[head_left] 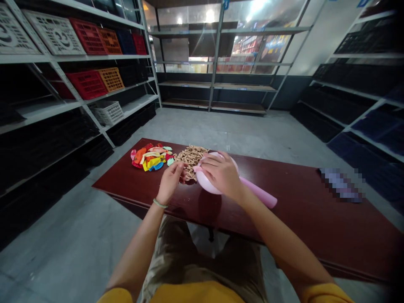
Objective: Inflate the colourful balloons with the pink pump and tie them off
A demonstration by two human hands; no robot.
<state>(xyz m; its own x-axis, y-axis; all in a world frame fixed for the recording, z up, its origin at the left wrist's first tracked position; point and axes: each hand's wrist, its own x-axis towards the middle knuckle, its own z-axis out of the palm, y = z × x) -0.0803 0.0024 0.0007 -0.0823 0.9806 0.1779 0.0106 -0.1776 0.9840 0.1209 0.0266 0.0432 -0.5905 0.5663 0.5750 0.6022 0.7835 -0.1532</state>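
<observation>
My right hand (pixel 222 174) is wrapped over a round, inflated pale pink balloon (pixel 208 185). A pinker tip of the balloon shows at the fingers and points left toward my other hand. My left hand (pixel 171 179), with a green bracelet at the wrist, is closed in a pinch beside a pile of tan, knobbly twisted strands (pixel 192 155). Whatever lies between its fingertips is too small to make out. A pink tube (pixel 260 193), perhaps a balloon pump, lies behind my right wrist. Several flat, colourful balloons (pixel 151 158) are heaped at the table's left.
The dark red table (pixel 296 210) carries a blurred, phone-like flat object (pixel 341 185) at its right end. Shelves with red crates (pixel 86 84) and other crates stand left. A metal rack (pixel 214 88) is at the back, and dark shelving (pixel 353 88) lines the right.
</observation>
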